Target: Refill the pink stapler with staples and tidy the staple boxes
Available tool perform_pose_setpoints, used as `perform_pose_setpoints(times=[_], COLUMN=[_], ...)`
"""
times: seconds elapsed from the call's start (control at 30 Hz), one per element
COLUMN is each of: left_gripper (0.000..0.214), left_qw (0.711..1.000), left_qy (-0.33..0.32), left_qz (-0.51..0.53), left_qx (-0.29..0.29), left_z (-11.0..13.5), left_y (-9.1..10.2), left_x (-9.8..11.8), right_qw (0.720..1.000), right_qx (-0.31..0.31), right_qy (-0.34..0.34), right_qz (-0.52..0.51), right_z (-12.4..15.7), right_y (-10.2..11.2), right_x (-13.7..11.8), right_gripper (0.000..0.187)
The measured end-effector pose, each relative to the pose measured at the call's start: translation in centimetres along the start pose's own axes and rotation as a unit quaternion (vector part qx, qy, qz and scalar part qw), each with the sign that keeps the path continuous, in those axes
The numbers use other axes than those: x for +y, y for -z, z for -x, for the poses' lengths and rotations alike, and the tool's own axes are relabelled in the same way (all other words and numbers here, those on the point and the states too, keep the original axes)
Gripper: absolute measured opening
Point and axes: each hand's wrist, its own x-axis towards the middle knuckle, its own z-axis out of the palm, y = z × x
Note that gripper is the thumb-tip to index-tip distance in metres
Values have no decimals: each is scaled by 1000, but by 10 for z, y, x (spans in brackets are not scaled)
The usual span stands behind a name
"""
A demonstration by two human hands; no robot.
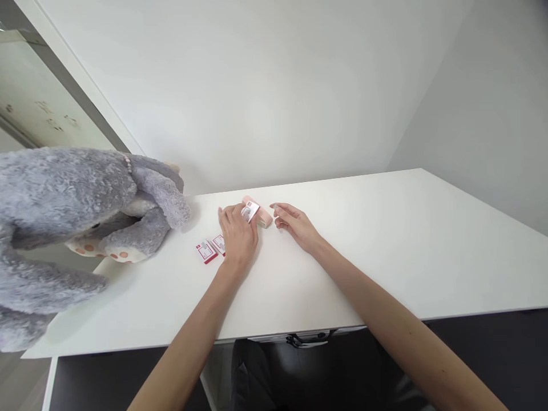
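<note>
My left hand (238, 233) is curled around a small white-and-red box (250, 211), its printed top showing between thumb and fingers. Directly behind and beside that box lies a long pale pink object (265, 218), which looks like a tape dispenser; the left hand and box hide part of it. At the right end of the pink object, my right hand (295, 224) is held with thumb and fingertips pinched together. Something small and pale may be at those fingertips, too small to make out. Left of my left hand sit a white-and-red box (206, 251) and a similar one (218, 244), partly covered by the hand.
A large grey plush toy (77, 188) leans over the left end of the white table (385, 240). Behind the table rises a white wall (274, 97). Under the front edge, a black cable bundle (308, 341) hangs above my legs.
</note>
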Motion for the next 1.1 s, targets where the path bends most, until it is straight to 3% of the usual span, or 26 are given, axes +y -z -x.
perform_pose_setpoints(times=[0.1, 0.27, 0.4, 0.5, 1.1], left_gripper=[38, 37, 38, 39, 51], left_qw=[996, 992, 990, 988, 936], left_qy=[-32, -25, -24, -10, 75], left_qz=[81, 127, 136, 154, 342], left_qx=[5, -7, 1, 3, -31], left_z=[1, 5, 5, 5, 10], left_y=[-2, 2, 4, 4, 4], left_x=[5, 16, 20, 22, 31], right_qw=[1000, 1000, 998, 997, 997], right_qx=[4, -9, 35, 61, 39], right_qy=[18, 26, 47, 52, 50], right_qz=[-14, -8, 19, 11, 45], right_z=[0, 0, -1, -3, -2], right_y=[0, -1, 1, 3, 6], right_x=[-2, -3, -1, 0, -3], right_gripper=[34, 35, 34, 34, 37])
